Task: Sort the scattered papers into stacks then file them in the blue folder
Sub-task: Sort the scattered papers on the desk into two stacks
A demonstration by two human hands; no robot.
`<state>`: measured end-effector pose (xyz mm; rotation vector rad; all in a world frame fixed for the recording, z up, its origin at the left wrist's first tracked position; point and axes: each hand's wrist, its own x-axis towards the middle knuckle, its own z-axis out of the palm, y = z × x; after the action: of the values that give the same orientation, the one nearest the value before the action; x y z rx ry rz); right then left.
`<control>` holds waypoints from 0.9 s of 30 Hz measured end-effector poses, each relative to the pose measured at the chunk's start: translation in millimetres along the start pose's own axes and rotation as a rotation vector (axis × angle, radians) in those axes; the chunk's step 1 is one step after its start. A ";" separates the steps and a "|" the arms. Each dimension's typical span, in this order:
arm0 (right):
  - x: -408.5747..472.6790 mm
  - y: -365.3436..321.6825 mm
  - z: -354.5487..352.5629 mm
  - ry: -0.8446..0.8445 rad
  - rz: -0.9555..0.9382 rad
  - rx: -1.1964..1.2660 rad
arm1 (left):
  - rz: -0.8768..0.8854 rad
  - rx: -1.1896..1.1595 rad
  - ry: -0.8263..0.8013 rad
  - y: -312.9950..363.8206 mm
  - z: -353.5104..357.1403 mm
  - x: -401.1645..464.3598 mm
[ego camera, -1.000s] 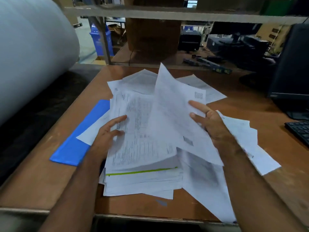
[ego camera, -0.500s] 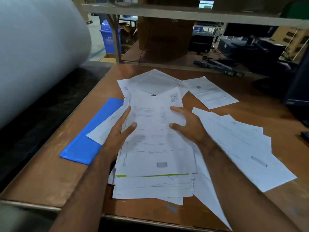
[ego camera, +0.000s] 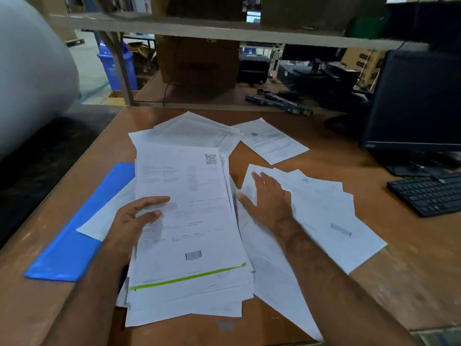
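A thick stack of white papers (ego camera: 189, 221) lies in the middle of the brown table, its top sheet showing a QR code and a barcode. My left hand (ego camera: 134, 218) rests on the stack's left edge, thumb on top, fingers loosely bent. To the right, my right hand (ego camera: 268, 196) lies flat with spread fingers on a loose fan of sheets (ego camera: 324, 216). The blue folder (ego camera: 74, 236) lies shut at the left, partly under the stack and a stray sheet. More loose papers (ego camera: 194, 131) and a single sheet (ego camera: 272, 141) lie farther back.
A black keyboard (ego camera: 429, 193) and a dark monitor (ego camera: 414, 101) stand at the right. A big white roll (ego camera: 30, 71) fills the left. A low shelf beam (ego camera: 224, 31) crosses above the table's far edge, with boxes and clutter behind.
My right hand laid the lifted sheet on the stack, then left the stack and moved right onto the fanned sheets. My left hand stayed at the stack's left edge.
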<state>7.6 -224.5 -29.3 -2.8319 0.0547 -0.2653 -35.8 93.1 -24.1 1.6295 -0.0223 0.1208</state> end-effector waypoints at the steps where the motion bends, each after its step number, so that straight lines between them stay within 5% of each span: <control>1: -5.0 9.7 3.0 -0.052 0.011 -0.073 | 0.001 0.004 -0.012 2.0 0.8 4.7; 6: 1.1 13.3 7.4 -0.013 0.051 -0.209 | -0.015 0.024 -0.048 11.9 8.5 27.6; 13: 110.7 -24.3 -5.2 0.083 -0.035 0.199 | -0.068 0.062 -0.003 6.9 3.0 32.9; 21: 230.2 -70.2 62.1 -0.255 -0.056 -0.027 | -0.185 0.042 0.133 -2.4 -21.0 44.1; 27: 209.7 -57.2 40.5 0.002 -0.107 -0.125 | -0.194 0.027 0.119 -2.0 -19.6 43.4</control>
<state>221.8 -171.8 -13.6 -2.9636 -0.0835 -0.2981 6.2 115.3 -21.0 1.6398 0.2289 0.0691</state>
